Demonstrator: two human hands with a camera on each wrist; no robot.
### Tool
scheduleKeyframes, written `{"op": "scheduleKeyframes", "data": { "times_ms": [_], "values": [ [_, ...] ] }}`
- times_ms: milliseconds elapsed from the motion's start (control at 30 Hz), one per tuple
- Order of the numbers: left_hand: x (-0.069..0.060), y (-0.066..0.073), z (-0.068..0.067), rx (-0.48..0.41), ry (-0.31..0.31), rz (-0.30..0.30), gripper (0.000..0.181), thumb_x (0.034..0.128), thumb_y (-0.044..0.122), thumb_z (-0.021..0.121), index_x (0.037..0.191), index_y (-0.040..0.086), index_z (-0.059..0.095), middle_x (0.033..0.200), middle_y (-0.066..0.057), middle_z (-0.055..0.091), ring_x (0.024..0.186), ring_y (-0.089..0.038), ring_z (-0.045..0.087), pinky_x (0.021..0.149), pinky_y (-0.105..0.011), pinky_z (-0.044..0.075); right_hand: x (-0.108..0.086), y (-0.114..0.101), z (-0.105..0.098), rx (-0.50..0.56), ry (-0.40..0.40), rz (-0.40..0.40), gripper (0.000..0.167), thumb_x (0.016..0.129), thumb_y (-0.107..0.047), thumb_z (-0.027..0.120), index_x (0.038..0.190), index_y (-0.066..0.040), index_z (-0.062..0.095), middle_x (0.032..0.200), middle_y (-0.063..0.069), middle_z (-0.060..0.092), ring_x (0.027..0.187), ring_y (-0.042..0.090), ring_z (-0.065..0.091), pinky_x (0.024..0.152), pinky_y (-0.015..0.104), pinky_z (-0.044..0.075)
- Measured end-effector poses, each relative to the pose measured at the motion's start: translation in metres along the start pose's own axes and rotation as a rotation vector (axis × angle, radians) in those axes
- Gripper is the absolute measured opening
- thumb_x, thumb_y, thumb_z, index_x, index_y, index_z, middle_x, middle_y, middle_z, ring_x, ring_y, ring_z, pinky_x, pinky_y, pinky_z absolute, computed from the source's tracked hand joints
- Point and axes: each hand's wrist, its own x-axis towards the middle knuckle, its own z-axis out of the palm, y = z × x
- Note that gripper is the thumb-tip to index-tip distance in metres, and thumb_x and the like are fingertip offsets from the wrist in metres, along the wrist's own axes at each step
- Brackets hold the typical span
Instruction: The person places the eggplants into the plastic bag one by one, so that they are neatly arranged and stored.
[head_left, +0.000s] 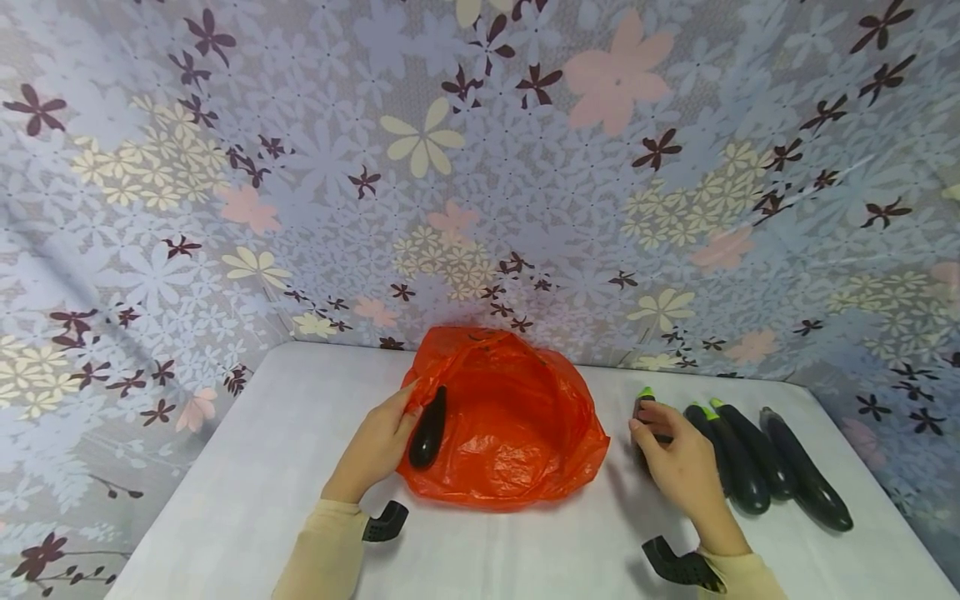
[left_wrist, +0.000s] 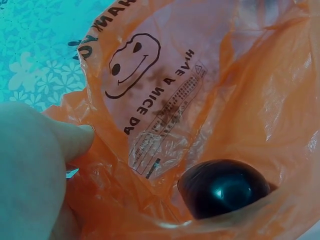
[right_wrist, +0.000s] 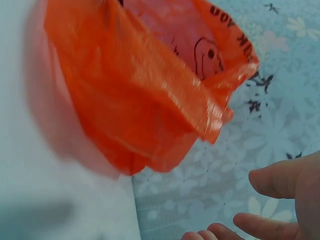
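Observation:
The left hand (head_left: 378, 446) (left_wrist: 32, 170) pinches the left edge of a red plastic bag (head_left: 495, 458) (left_wrist: 280, 110) (right_wrist: 135, 95), whose mouth is spread wide. Inside the bag, against its left side, is one dark eggplant (head_left: 428, 433) (left_wrist: 225, 190). To the right of the bag, the right hand (head_left: 682, 467) (right_wrist: 310, 200) is over another eggplant (head_left: 639, 410), partly hiding it. Its thumb and fingers are apart, with nothing visible between them in the right wrist view; whether they touch the eggplant cannot be told.
Several eggplants (head_left: 738, 467) lie side by side on the right of the white table (head_left: 225, 467). A flower-patterned cloth (head_left: 510, 208) hangs behind the table. Black curved pieces (head_left: 386, 522) are at both wrists.

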Motion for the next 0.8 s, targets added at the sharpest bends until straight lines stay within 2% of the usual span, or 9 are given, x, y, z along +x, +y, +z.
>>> {"op": "scheduleKeyframes", "data": {
  "times_ms": [167, 300, 500, 800],
  "values": [
    [0.000, -0.002, 0.000, 0.005, 0.009, 0.029, 0.046, 0.1047, 0.013, 0.050, 0.150, 0.004, 0.046, 0.145, -0.014, 0.054, 0.132, -0.033, 0.053, 0.113, -0.051, 0.038, 0.006, 0.010, 0.002, -0.025, -0.034, 0.049, 0.051, 0.103, -0.034, 0.056, 0.138, 0.002, 0.055, 0.121, 0.026, 0.066, 0.109, 0.040, 0.063, 0.088, 0.057, 0.052],
    [0.000, -0.003, -0.001, -0.001, 0.004, 0.017, 0.047, 0.1046, 0.014, 0.050, 0.151, 0.005, 0.045, 0.147, -0.013, 0.053, 0.133, -0.033, 0.052, 0.113, -0.051, 0.038, 0.009, 0.018, 0.004, -0.036, -0.040, 0.068, 0.051, 0.103, -0.033, 0.056, 0.138, 0.004, 0.054, 0.123, 0.028, 0.064, 0.111, 0.042, 0.061, 0.089, 0.059, 0.051],
    [0.001, -0.003, 0.000, 0.008, 0.004, 0.020, 0.048, 0.1045, 0.014, 0.050, 0.151, 0.005, 0.045, 0.146, -0.014, 0.053, 0.133, -0.033, 0.052, 0.113, -0.051, 0.038, 0.014, 0.025, 0.005, -0.059, -0.025, 0.080, 0.050, 0.101, -0.027, 0.058, 0.137, 0.007, 0.053, 0.126, 0.028, 0.062, 0.108, 0.042, 0.063, 0.086, 0.057, 0.054],
    [0.000, -0.003, 0.000, -0.004, 0.005, 0.022, 0.046, 0.1049, 0.014, 0.050, 0.150, 0.005, 0.046, 0.144, -0.013, 0.055, 0.131, -0.033, 0.053, 0.112, -0.051, 0.039, 0.019, 0.033, 0.006, -0.104, -0.058, 0.136, 0.052, 0.100, -0.026, 0.060, 0.138, 0.008, 0.052, 0.124, 0.030, 0.062, 0.102, 0.041, 0.065, 0.082, 0.056, 0.054]
  ]
}}
